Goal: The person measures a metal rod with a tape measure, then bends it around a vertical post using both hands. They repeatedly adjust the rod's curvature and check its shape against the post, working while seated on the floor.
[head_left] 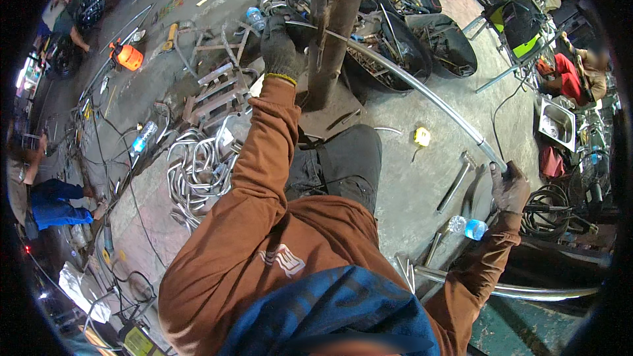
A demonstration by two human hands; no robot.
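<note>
Honestly, from my remote seat I'd pull slow and even, keeping the pipe (435, 97) snug at the post (336, 26) so it doesn't slip or kink. Looks like the right hand (511, 188) is wrapped round the pipe's near end; I can't tell if the gloved left hand (277, 45) is gripping. Pipe slants from beside the left, past the post, to the right.

A metal workshop — bent tubes (198, 175) below the left hand (279, 49), a hammer (455, 183) near the right hand (510, 186), metal-filled bins (428, 59) beyond.
</note>
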